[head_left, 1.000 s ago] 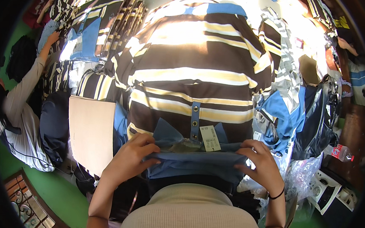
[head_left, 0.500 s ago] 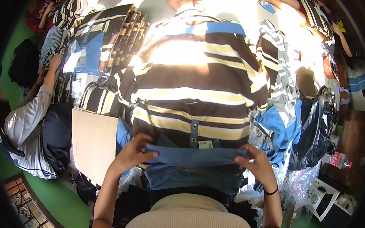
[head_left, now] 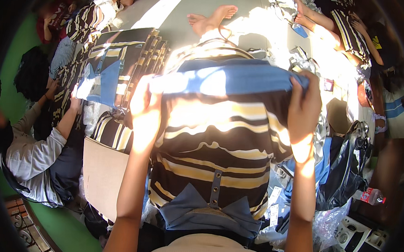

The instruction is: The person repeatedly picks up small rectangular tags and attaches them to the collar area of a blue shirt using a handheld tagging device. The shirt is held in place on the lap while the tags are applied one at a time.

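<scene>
Hands (head_left: 145, 109) with hem (head_left: 222, 79), now farther up

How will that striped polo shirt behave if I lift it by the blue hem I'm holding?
Probably floppy: the striped polo shirt already bends and ripples where the left hand and right hand hold its blue hem. It looks light, held by fingertips alone. The blue collar end would likely drag and sag.
</scene>
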